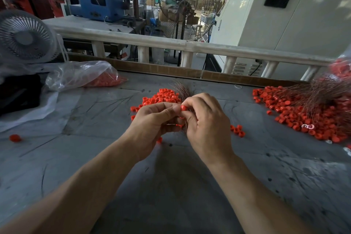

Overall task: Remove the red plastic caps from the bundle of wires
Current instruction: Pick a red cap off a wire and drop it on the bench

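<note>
left hand (153, 119) gripping wire bundle (182, 89), right hand (205, 119) pinching red cap (183, 108) between them

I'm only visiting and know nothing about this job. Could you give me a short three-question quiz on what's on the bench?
1. True or false: both hands work on one red cap.
2. Where is the clear bag of caps: A far left, B far right, C by the forearms?
3. Fill in: a lone cap lies near the table's ____ edge.

Key: 1 true, the left hand and right hand pinch it. 2 A. 3 left.
</note>
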Demonstrator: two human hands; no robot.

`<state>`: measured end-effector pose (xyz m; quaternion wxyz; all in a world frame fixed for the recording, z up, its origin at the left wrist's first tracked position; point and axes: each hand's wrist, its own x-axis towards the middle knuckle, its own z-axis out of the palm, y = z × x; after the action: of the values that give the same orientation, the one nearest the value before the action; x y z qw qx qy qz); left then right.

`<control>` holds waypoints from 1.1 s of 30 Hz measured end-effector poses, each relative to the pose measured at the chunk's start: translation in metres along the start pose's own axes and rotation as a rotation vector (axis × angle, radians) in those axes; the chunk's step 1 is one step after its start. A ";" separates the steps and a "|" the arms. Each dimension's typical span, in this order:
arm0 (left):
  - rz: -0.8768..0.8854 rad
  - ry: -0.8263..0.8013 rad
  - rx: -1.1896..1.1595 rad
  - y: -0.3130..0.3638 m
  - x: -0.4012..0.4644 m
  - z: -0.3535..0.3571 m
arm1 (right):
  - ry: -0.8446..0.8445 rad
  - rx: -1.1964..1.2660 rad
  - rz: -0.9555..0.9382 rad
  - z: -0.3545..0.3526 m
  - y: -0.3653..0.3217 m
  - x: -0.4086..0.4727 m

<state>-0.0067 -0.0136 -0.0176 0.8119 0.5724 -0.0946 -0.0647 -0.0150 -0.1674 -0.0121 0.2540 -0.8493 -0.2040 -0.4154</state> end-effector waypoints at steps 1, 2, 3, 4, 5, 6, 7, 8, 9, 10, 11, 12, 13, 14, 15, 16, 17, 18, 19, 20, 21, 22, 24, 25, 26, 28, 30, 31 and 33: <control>0.000 -0.002 -0.002 0.000 0.000 0.000 | 0.008 -0.005 0.001 0.001 0.000 0.000; -0.001 -0.005 -0.006 0.000 0.000 0.000 | 0.016 -0.007 0.001 0.001 0.001 0.001; -0.003 -0.009 -0.009 0.000 0.000 0.001 | 0.024 -0.006 0.001 0.002 0.002 0.001; -0.005 -0.012 -0.011 -0.001 0.000 0.001 | 0.033 -0.003 -0.002 0.002 0.002 0.001; -0.005 -0.014 -0.009 -0.001 0.000 0.001 | 0.041 0.001 -0.009 0.002 0.002 0.001; -0.004 -0.016 -0.007 -0.001 -0.001 0.001 | 0.046 0.004 -0.017 0.002 0.002 0.001; -0.003 -0.017 -0.007 0.000 -0.001 0.000 | 0.047 0.004 -0.028 0.002 0.002 0.002; -0.001 -0.015 -0.011 0.000 -0.001 0.000 | 0.042 -0.002 -0.043 0.001 0.002 0.002; 0.003 -0.010 -0.018 0.000 -0.001 0.000 | 0.033 -0.011 -0.060 0.000 0.002 0.003; 0.010 -0.003 -0.022 0.001 -0.001 -0.001 | 0.020 -0.018 -0.072 -0.001 0.002 0.004; 0.019 0.003 -0.025 0.002 -0.001 -0.001 | 0.003 -0.017 -0.075 -0.002 0.003 0.004; 0.027 0.007 -0.028 0.003 -0.001 -0.001 | -0.013 -0.010 -0.075 -0.004 0.003 0.005; 0.033 0.010 -0.031 0.004 -0.001 -0.001 | -0.028 -0.005 -0.078 -0.004 0.002 0.004; 0.039 0.013 -0.035 0.004 -0.001 -0.001 | -0.042 -0.001 -0.083 -0.005 0.001 0.004; 0.043 0.017 -0.036 0.005 -0.001 0.000 | -0.059 0.004 -0.086 -0.005 0.000 0.003; 0.046 0.022 -0.033 0.005 -0.001 -0.001 | -0.078 0.009 -0.081 -0.005 -0.001 0.003; 0.048 0.027 -0.027 0.005 0.000 -0.001 | -0.097 0.014 -0.071 -0.005 -0.002 0.003; 0.047 0.032 -0.021 0.004 0.000 -0.002 | -0.114 0.020 -0.057 -0.005 -0.002 0.002; 0.042 0.037 -0.014 0.005 0.000 -0.003 | -0.129 0.026 -0.042 -0.005 -0.003 0.003; 0.036 0.039 -0.005 0.005 0.000 -0.003 | -0.142 0.031 -0.028 -0.005 -0.003 0.003; 0.032 0.040 0.007 0.005 -0.001 -0.003 | -0.152 0.036 -0.018 -0.005 -0.002 0.003; 0.029 0.043 0.019 0.005 -0.001 -0.002 | -0.160 0.043 -0.010 -0.005 -0.002 0.003; 0.028 0.052 0.036 0.004 -0.001 -0.002 | -0.178 0.064 -0.001 -0.006 -0.002 0.003; 0.030 0.058 0.038 0.003 0.000 -0.002 | -0.187 0.075 0.002 -0.006 -0.001 0.003; 0.032 0.063 0.038 0.002 0.000 -0.003 | -0.192 0.087 0.006 -0.006 -0.001 0.002; 0.037 0.061 0.046 0.002 0.001 -0.004 | -0.197 0.120 0.020 -0.005 0.000 0.001; 0.043 0.063 0.074 0.002 0.001 -0.005 | -0.214 0.152 0.036 -0.005 0.001 0.000; 0.046 0.068 0.088 0.001 0.001 -0.006 | -0.224 0.164 0.042 -0.004 0.002 0.000; 0.045 0.072 0.102 0.001 0.002 -0.008 | -0.229 0.195 0.053 -0.004 0.003 0.000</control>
<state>-0.0032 -0.0067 -0.0193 0.7859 0.6126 -0.0814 -0.0208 -0.0155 -0.1723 -0.0115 0.3213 -0.8675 -0.2485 -0.2871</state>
